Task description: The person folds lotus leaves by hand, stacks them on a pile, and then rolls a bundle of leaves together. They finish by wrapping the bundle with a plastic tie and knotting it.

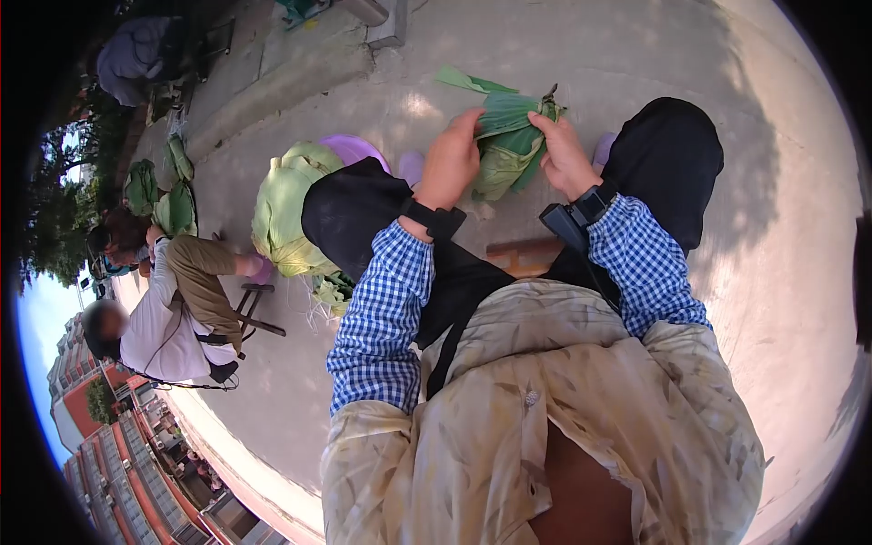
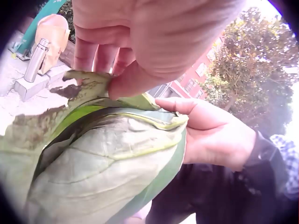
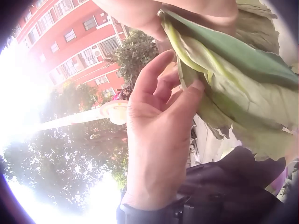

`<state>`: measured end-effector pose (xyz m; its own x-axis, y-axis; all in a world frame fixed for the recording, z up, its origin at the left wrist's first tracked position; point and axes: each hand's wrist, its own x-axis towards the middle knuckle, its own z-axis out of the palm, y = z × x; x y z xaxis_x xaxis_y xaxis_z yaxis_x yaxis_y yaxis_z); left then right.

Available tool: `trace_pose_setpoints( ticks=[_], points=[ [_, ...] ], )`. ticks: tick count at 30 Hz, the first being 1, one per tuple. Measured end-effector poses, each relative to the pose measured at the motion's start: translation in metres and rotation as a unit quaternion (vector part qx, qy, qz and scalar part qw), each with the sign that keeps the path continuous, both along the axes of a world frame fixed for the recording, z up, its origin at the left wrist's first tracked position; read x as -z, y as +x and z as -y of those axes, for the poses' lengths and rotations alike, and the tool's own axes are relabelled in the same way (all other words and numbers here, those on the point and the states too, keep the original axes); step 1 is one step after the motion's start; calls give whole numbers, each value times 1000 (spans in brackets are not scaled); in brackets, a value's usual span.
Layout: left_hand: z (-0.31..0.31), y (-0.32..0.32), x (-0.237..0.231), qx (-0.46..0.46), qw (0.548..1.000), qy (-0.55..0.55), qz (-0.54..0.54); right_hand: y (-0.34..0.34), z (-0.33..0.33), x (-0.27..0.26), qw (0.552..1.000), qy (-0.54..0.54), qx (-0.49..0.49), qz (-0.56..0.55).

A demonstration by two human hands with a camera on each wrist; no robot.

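Note:
Between the two hands is a bundle of green cabbage leaves (image 1: 509, 150), held above the ground in front of the knees. The left hand (image 1: 450, 163) pinches the edge of an outer leaf; in the left wrist view this leaf (image 2: 28, 140) is browned and ragged, folded away from the paler leaves (image 2: 107, 163) beside it. The right hand (image 1: 568, 159) grips the bundle near its cut stem end, its thumb (image 2: 175, 103) lying along the ribs. In the right wrist view the left hand (image 3: 159, 116) has thumb and fingers on either side of a leaf.
A large pale green cabbage (image 1: 292, 209) stands beside the left knee, with a purple basin (image 1: 359, 150) behind it. Another loose leaf (image 1: 472, 80) lies on the pavement beyond the hands. To the left sits a person (image 1: 173, 318) on a low stool, near more green leaves (image 1: 175, 209).

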<state>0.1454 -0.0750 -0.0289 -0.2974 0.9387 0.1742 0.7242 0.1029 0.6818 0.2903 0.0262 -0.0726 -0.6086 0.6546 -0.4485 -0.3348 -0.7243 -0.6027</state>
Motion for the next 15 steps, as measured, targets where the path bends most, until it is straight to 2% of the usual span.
trace_pose_setpoints(
  ticks=[2,4,5,7,8,10,15],
  points=[
    [5,-11,7,-16,999,-26,10,1,-1,0,999,-1,32,18],
    [8,-15,11,7,995,33,92,2,-1,-2,999,-3,37,15],
    [10,-16,13,7,995,32,90,2,0,-3,999,-6,43,15],
    [13,-6,4,66,998,19,3,0,-1,-1,999,-16,42,15],
    [13,1,1,69,997,18,2,0,-2,0,999,-23,44,16],
    [13,14,-1,93,989,17,-113,2,-1,-4,998,-29,47,13],
    [17,25,-4,117,987,4,-112,1,0,-8,995,-62,73,13]
  ],
)
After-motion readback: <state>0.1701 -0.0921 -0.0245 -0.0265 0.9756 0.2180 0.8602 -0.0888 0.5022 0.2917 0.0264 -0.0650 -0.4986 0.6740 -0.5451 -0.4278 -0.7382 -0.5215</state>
